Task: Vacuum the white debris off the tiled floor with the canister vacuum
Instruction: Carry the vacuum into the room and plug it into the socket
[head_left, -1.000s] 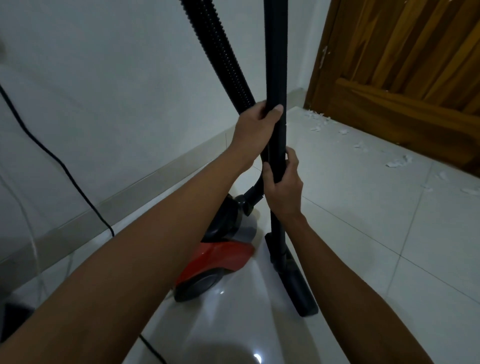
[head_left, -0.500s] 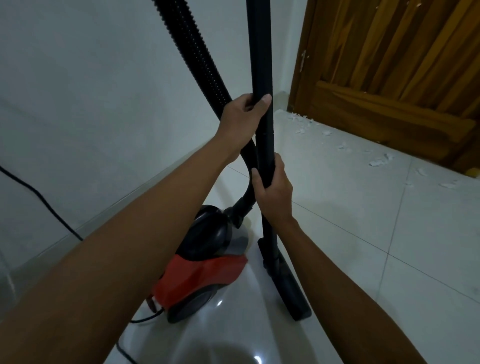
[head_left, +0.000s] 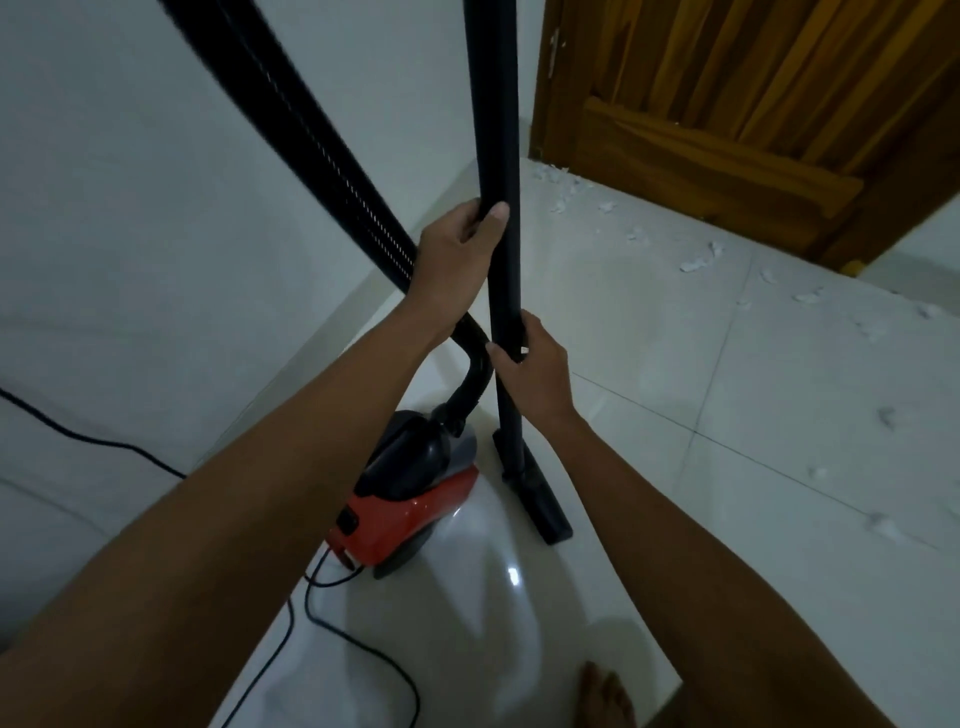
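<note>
Black wand (head_left: 496, 130) gripped by both hands; no writing legible.

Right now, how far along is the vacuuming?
Barely started. Done: the vacuum is out on the floor with its cord trailing. In hand: the left hand and right hand grip the upright wand, its nozzle resting beside the vacuum. Left: all the white debris still lies scattered by the door and across the tiles.
</note>
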